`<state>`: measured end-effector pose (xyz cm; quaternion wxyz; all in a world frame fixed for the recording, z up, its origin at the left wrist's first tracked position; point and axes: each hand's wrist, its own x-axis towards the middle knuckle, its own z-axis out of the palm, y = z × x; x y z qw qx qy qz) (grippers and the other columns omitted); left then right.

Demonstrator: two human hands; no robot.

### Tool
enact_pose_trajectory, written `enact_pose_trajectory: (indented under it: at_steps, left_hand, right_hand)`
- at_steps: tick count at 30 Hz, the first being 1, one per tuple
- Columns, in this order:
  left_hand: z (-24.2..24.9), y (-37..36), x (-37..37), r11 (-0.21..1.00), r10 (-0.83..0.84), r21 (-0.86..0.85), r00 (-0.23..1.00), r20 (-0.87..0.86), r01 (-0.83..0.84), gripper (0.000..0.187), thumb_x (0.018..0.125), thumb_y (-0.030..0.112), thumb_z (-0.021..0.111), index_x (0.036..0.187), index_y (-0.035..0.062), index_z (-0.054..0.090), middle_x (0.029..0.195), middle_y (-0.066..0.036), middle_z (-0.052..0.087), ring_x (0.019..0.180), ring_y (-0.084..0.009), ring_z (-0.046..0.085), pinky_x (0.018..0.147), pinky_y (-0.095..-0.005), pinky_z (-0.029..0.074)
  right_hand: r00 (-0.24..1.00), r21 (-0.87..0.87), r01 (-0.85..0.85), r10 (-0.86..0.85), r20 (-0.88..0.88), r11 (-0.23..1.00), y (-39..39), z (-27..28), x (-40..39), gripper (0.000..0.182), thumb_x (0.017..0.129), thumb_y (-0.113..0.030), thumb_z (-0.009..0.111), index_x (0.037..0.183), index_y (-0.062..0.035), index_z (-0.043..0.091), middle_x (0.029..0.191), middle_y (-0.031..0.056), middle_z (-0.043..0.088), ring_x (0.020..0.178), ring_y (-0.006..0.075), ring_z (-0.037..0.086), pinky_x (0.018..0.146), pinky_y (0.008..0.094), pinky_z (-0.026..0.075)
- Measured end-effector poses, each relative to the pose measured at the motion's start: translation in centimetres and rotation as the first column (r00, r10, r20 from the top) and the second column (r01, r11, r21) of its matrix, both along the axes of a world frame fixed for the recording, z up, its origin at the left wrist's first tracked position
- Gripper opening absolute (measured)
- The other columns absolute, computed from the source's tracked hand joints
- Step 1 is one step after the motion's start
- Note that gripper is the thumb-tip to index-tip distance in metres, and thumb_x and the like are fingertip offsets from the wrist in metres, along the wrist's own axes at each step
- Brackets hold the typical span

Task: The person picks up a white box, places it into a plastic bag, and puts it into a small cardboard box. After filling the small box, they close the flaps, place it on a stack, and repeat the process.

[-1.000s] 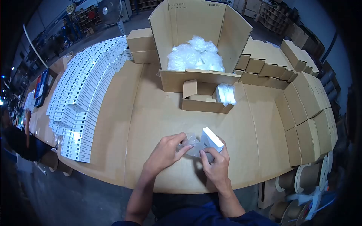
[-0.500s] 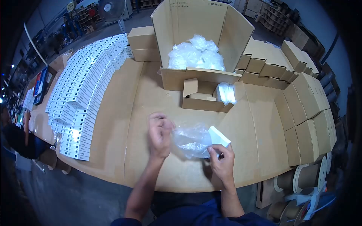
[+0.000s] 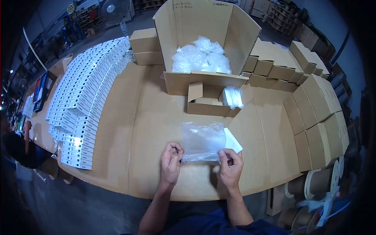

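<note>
Head view: a worktop [image 3: 113, 156] covered in brown cardboard, with creases running front to back, fills the middle of the scene. At far left another person [image 3: 17, 147] in dark clothing is beside a side table bearing a blue tray [image 3: 40, 94]. Behind the worktop, a standing fan [image 3: 112, 11] rises toward the left above a grey floor, and pallets [image 3: 288, 19] are stacked at the back right. Cable spools [image 3: 307, 188] sit low at the right, below the worktop's edge.

Among the containers, long rows of small white boxes [image 3: 84, 94] with dark square marks are stacked at the left. Next come two brown boxes [image 3: 145, 47], one on top of the other. A large open carton [image 3: 178, 84] at the centre back holds a heap of crumpled clear plastic [image 3: 199, 58]. Just in front of it, a smaller open carton [image 3: 211, 110] has white pieces in clear wrapping [image 3: 233, 98] at its right end. Closed brown cartons [image 3: 319, 117] are stacked along the right side.

Near the front edge, the hands are apart, with a clear bag [image 3: 203, 141] spread between them. The left hand [image 3: 171, 162] pinches its lower left corner. The right hand [image 3: 231, 164] grips its lower right side together with a white box [image 3: 234, 141], which angles up beyond the fingers; whether that box is partly inside the bag cannot be told.
</note>
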<state>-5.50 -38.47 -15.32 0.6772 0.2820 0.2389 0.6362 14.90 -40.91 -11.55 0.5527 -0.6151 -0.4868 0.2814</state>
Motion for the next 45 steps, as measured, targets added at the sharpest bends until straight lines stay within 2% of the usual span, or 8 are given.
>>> enact_pose_trajectory:
  at_steps: [4, 8, 11, 16, 24, 28, 32, 45]
  left_hand:
    - [4.6, -0.2, 2.2, 0.993, 0.112, 0.087, 0.912, -0.394, -0.085, 0.065, 0.084, 0.000, 0.083, 0.137, -0.0026, 0.046, 0.117, -0.013, 0.065, 0.115, -0.0215, 0.064, 0.102, -0.0353, 0.052]
    - [4.0, 1.2, 1.4, 0.992, -0.128, -0.064, 0.840, -0.528, 0.111, 0.052, 0.085, 0.006, 0.085, 0.128, 0.0009, 0.058, 0.118, -0.009, 0.070, 0.109, -0.0158, 0.067, 0.097, -0.0321, 0.054]
    - [4.3, 0.0, 1.4, 0.994, 0.083, 0.112, 0.777, -0.624, -0.017, 0.048, 0.084, 0.009, 0.086, 0.123, -0.0005, 0.061, 0.111, -0.009, 0.073, 0.104, -0.0163, 0.069, 0.093, -0.0325, 0.056]
    - [3.2, -1.6, 0.4, 0.975, 0.162, 0.220, 0.599, -0.784, 0.024, 0.050, 0.081, 0.014, 0.089, 0.121, -0.0013, 0.062, 0.107, -0.014, 0.076, 0.101, -0.0203, 0.074, 0.088, -0.0346, 0.059]
    - [3.9, -2.2, 0.6, 0.970, 0.162, 0.230, 0.502, -0.850, 0.075, 0.055, 0.080, 0.018, 0.090, 0.124, -0.0002, 0.062, 0.107, -0.015, 0.077, 0.100, -0.0234, 0.076, 0.087, -0.0363, 0.060]
    - [3.7, -2.0, 0.6, 0.965, 0.184, 0.250, 0.479, -0.858, 0.078, 0.056, 0.081, 0.020, 0.090, 0.125, -0.0005, 0.062, 0.105, -0.017, 0.077, 0.100, -0.0268, 0.077, 0.086, -0.0380, 0.061]
    - [3.3, -1.9, 0.5, 0.962, 0.196, 0.252, 0.385, -0.902, 0.101, 0.058, 0.080, 0.022, 0.089, 0.125, -0.0005, 0.061, 0.105, -0.018, 0.077, 0.100, -0.0303, 0.077, 0.085, -0.0399, 0.061]
    - [3.2, -2.2, 0.5, 0.992, 0.022, 0.108, 0.740, -0.673, 0.069, 0.056, 0.088, 0.013, 0.083, 0.133, -0.0039, 0.055, 0.122, -0.014, 0.070, 0.113, -0.0201, 0.068, 0.098, -0.0355, 0.056]
  right_hand:
    - [0.997, 0.015, -0.024, 0.023, 0.067, 1.000, -0.5, 0.0, -0.1, 0.012, 0.093, -0.012, 0.078, 0.096, -0.0005, 0.076, 0.099, 0.0069, 0.058, 0.081, 0.0165, 0.058, 0.069, 0.0303, 0.047]
    - [0.989, 0.044, -0.138, 0.135, 0.066, 0.989, -0.8, 0.4, -0.4, 0.016, 0.092, -0.006, 0.075, 0.107, -0.0023, 0.076, 0.105, 0.0119, 0.062, 0.098, 0.0229, 0.062, 0.082, 0.0327, 0.050]
    - [0.973, 0.086, -0.222, 0.226, -0.042, 0.971, -0.2, 0.9, 2.0, 0.028, 0.099, -0.005, 0.059, 0.123, -0.0020, 0.072, 0.126, 0.0156, 0.061, 0.114, 0.0248, 0.060, 0.099, 0.0322, 0.047]
    - [0.982, 0.314, -0.150, 0.178, -0.063, 0.937, 1.8, 4.5, 4.2, 0.055, 0.102, -0.004, 0.057, 0.153, -0.0020, 0.037, 0.129, 0.0148, 0.058, 0.115, 0.0220, 0.058, 0.102, 0.0337, 0.046]
    - [0.769, 0.530, -0.614, 0.595, 0.233, 0.586, 5.8, 8.4, 4.3, 0.047, 0.086, 0.014, 0.067, 0.126, -0.0055, 0.053, 0.101, 0.0129, 0.062, 0.092, 0.0185, 0.062, 0.073, 0.0276, 0.052]
    - [0.691, 0.334, -0.722, 0.651, 0.314, 0.606, 6.3, 10.1, 3.9, 0.030, 0.076, 0.017, 0.065, 0.097, -0.0039, 0.071, 0.098, 0.0133, 0.065, 0.084, 0.0223, 0.063, 0.070, 0.0294, 0.050]
    - [0.587, 0.283, -0.809, 0.726, 0.359, 0.515, 7.3, 10.2, 3.5, 0.027, 0.081, 0.011, 0.061, 0.102, -0.0029, 0.072, 0.100, 0.0140, 0.067, 0.087, 0.0260, 0.063, 0.077, 0.0354, 0.051]
    - [0.551, 0.177, -0.826, 0.833, 0.052, 0.535, 6.8, 7.2, 1.5, 0.051, 0.097, -0.034, 0.044, 0.125, 0.0019, 0.067, 0.120, 0.0208, 0.065, 0.112, 0.0338, 0.060, 0.101, 0.0422, 0.045]
